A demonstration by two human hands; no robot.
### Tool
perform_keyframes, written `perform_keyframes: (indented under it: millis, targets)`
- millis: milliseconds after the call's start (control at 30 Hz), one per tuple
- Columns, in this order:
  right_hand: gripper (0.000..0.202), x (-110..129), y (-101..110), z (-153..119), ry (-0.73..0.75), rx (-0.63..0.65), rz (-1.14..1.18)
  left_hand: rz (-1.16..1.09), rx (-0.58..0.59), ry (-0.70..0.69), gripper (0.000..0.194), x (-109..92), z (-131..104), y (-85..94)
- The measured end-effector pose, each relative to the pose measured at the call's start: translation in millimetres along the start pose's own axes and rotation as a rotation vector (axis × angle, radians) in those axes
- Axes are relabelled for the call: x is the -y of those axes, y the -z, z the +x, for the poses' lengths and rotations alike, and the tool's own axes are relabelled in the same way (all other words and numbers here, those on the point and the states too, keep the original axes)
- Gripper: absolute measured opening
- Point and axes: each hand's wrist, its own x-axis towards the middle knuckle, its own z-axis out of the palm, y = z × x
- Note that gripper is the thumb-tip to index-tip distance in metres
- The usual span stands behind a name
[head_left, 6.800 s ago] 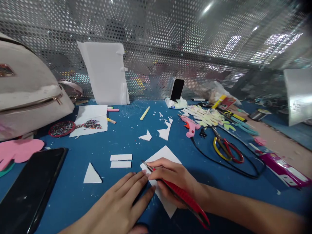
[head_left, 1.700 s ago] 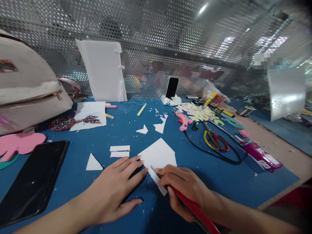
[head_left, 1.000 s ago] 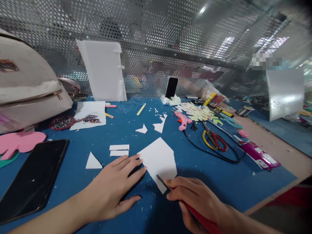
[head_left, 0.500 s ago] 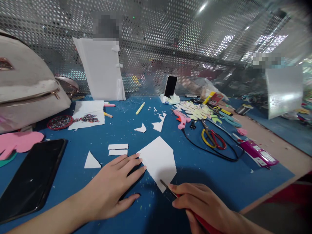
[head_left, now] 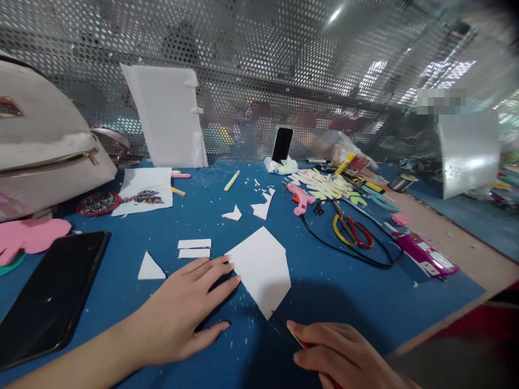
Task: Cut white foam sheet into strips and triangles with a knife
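A white many-sided sheet (head_left: 265, 270) lies on the blue table top. My left hand (head_left: 190, 310) rests flat with its fingers spread, the fingertips touching the sheet's left edge. Right of the sheet's lower corner, my right hand (head_left: 340, 351) grips a red-handled craft knife (head_left: 298, 339), its thin dark blade pointing up and left to that corner. Two white strips (head_left: 194, 248) and a white triangle (head_left: 151, 267) lie left of the sheet. Beyond it are white offcuts (head_left: 263, 204).
On the right are a pink glue gun (head_left: 302, 199) with a black cord, scissors (head_left: 354, 232), a pile of pale pieces (head_left: 322, 183) and a purple packet (head_left: 427, 255). A large phone (head_left: 52, 297), a bag (head_left: 48, 135) and a bead dish (head_left: 98, 204) are left.
My right hand has moved slightly right and down with the knife, and the blade has drawn back toward the sheet's lower right edge. My left hand stays on the sheet.
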Motion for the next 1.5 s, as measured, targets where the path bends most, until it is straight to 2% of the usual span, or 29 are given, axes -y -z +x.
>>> perform_keyframes:
  millis: [133,233,333,433,533,567,700,933,1067,1200,1500]
  targets:
    - [0.024,0.8,4.4,-2.2,0.027,0.021,-0.002,-0.009,-0.030,0.001,0.056,1.6,-0.1,-1.3]
    - [0.021,-0.2,10.5,-4.4,-0.021,0.025,0.030,0.003,-0.034,-0.009,0.050,3.4,1.0,-0.5]
    - [0.027,-8.6,22.5,-0.6,0.003,-0.093,0.095,0.073,-0.060,-0.029,0.040,2.4,3.7,0.3]
    - [0.020,-25.4,36.9,14.9,0.056,-0.147,-0.009,0.255,-0.125,-0.126,0.035,-5.7,8.3,-0.5]
    - [0.029,-45.8,43.5,39.2,0.118,-0.016,-0.082,0.382,-0.208,-0.273,0.035,-20.4,15.7,-2.5]
    - [0.030,-52.3,42.5,47.7,0.121,0.054,-0.076,0.390,-0.227,-0.303,0.035,-25.5,18.9,-3.2]
    - [0.037,-73.0,24.9,76.4,0.116,0.164,-0.050,0.401,-0.215,-0.337,0.029,-37.4,32.1,-5.9]
    - [0.054,-92.6,-11.6,103.2,0.051,0.234,-0.083,0.406,-0.235,-0.302,0.012,-28.7,46.6,-12.9]
    - [0.058,-101.5,-23.6,105.3,0.036,0.221,-0.061,0.389,-0.258,-0.319,0.006,-25.1,49.5,-13.1]
    - [0.053,-108.6,-31.7,100.9,0.034,0.195,0.001,0.369,-0.246,-0.376,0.007,-24.2,49.5,-5.6]
    - [0.047,-113.0,-34.9,98.0,0.048,0.185,0.029,0.311,-0.201,-0.436,0.016,-19.0,53.9,3.2]
